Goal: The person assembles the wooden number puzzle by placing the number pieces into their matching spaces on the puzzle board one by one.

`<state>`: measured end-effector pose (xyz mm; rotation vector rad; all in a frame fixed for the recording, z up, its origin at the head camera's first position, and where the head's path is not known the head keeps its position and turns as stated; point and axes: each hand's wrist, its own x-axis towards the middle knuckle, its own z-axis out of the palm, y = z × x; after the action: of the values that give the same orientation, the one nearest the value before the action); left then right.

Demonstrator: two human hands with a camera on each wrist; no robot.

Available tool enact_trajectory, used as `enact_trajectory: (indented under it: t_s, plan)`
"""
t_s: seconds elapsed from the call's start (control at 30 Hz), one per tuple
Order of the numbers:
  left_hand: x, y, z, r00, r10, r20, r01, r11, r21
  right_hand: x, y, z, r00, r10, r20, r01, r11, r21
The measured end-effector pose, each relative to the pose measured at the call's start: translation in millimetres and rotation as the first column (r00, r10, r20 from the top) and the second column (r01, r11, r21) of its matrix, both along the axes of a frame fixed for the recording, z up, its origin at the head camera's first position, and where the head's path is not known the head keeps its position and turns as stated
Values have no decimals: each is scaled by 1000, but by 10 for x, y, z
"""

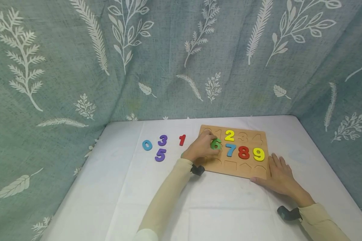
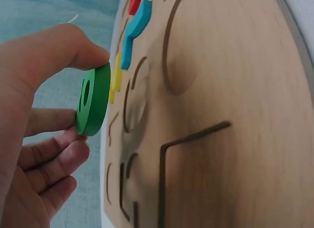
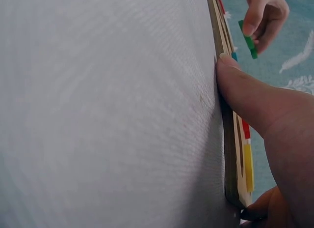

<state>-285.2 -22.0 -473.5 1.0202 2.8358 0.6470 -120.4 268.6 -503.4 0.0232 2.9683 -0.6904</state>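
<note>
My left hand (image 1: 202, 146) pinches a green number 6 (image 2: 93, 100) between thumb and fingers, just above the wooden number puzzle board (image 1: 211, 164). In the left wrist view the piece is held clear of the board's surface, over the carved outlines. A yellow 2 (image 1: 229, 135), blue 7 (image 1: 230, 150), red 8 (image 1: 243, 152) and yellow 9 (image 1: 258, 154) lie on the board. At the board's near right corner rests my right hand (image 1: 279, 177), its thumb touching the front edge and its fingers along the right side, as the right wrist view also shows.
Left of the board lie a blue 0 (image 1: 147, 145), a purple 3 (image 1: 162, 140), a purple 5 (image 1: 160, 155) and a red 1 (image 1: 182, 140). A white cloth (image 1: 226, 214) covers the table. Behind it hangs a green leaf-patterned curtain (image 1: 169, 67).
</note>
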Motion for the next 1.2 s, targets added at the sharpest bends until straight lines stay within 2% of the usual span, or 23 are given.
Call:
enact_trajectory:
  t_s: [0.33,0.63,0.9,1.2]
  plan:
    - [32,54,-75,999,38,1,-38,998,-58,-2,0,11,1000,-3,16,3,1000,1]
    - [31,72,-130,999,45,-6,-46,995,-93,-6,-1,-2,1000,-4,4,4,1000,12]
    - [43,82,-104,999,46,-22,-49,990,-134,-4,-23,9,1000,-11,18,11,1000,15]
    - [73,90,-75,998,55,8,-53,986,-161,-10,-12,11,1000,-8,25,8,1000,15]
